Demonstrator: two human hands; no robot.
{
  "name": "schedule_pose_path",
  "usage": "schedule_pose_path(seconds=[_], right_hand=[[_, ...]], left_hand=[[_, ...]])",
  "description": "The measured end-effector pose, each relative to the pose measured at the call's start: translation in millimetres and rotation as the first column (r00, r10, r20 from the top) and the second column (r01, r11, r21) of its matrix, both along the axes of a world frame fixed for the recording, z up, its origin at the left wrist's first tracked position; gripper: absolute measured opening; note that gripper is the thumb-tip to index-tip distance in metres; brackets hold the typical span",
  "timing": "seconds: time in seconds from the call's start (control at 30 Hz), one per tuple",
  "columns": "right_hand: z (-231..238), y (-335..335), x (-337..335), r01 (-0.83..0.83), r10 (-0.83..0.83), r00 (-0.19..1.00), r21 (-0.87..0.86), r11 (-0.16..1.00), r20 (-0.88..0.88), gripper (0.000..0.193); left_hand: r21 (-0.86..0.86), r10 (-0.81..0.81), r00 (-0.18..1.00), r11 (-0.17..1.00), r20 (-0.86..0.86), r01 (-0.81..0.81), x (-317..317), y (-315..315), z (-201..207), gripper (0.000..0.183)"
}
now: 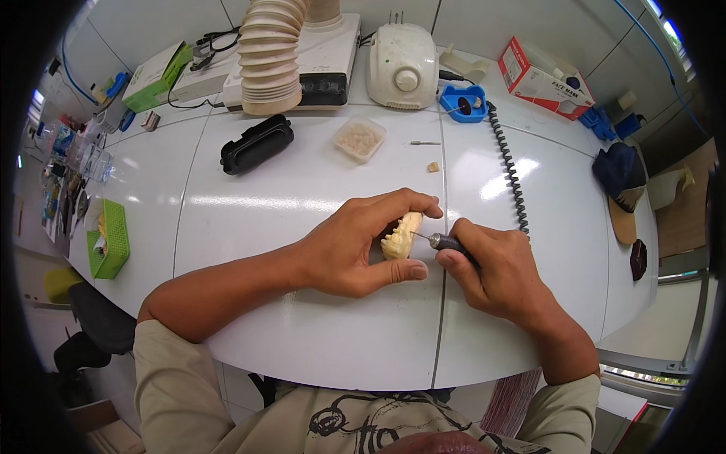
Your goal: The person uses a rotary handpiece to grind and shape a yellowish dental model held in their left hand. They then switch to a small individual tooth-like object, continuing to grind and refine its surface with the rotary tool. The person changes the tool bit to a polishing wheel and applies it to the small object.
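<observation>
My left hand (359, 246) holds a cream-coloured dental model (401, 236) with teeth along one side, thumb below it and fingers curled over the top. Wrapped in my right hand (495, 265) is a dark rotary handpiece (448, 243) with a metal nose. Its thin bur points left and meets or nearly meets the model's side; I cannot tell if it touches. A black coiled cord (508, 163) runs from behind my right hand toward the back of the table. Beyond the model lie a small yellowish piece (433, 167) and a loose bur (424, 143).
A clear tub of pale pieces (360, 140) and a black case (257, 144) lie beyond my left hand. Farther back stand a white control box with a knob (403, 68), a ribbed hose (271, 57), a blue holder (463, 104) and a mask box (544, 79). A green basket (113, 242) sits left, a cap (622, 181) right.
</observation>
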State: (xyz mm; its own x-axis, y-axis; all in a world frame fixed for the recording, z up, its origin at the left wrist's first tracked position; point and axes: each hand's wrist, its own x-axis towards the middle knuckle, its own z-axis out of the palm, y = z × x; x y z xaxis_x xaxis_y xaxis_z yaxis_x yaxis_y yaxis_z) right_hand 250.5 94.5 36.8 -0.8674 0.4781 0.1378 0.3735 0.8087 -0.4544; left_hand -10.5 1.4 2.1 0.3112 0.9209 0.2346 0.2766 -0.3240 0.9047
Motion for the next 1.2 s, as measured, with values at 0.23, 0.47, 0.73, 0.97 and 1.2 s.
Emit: schedule_pose_path(seconds=[0.23,0.47,0.73,0.97,1.2], right_hand=[[0.4,0.4,0.0,-0.015,0.015,1.000,0.001,1.000,-0.001,0.033],[3.5,0.0,-0.9,-0.031,0.031,0.999,0.002,1.000,-0.012,0.032],[0.2,-1.0,-0.4,0.013,-0.013,1.000,-0.010,1.000,-0.015,0.032],[1.7,-0.2,-0.9,-0.033,0.033,0.999,0.000,0.999,-0.020,0.031],[1.3,-1.2,-0.7,0.011,-0.011,1.000,-0.003,1.000,-0.017,0.032]], left_hand=[[0.002,0.014,0.999,1.000,-0.029,-0.014,-0.3,-1.2,3.0,0.072],[-0.001,0.011,0.999,1.000,-0.043,-0.011,-1.6,-0.6,3.8,0.071],[-0.058,0.012,1.000,0.998,-0.020,-0.013,-0.1,-1.4,6.9,0.072],[-0.006,0.032,0.997,0.999,-0.067,-0.032,-1.5,-1.0,4.3,0.072],[-0.027,0.034,0.998,0.999,-0.055,-0.035,-0.3,-1.7,6.0,0.072]])
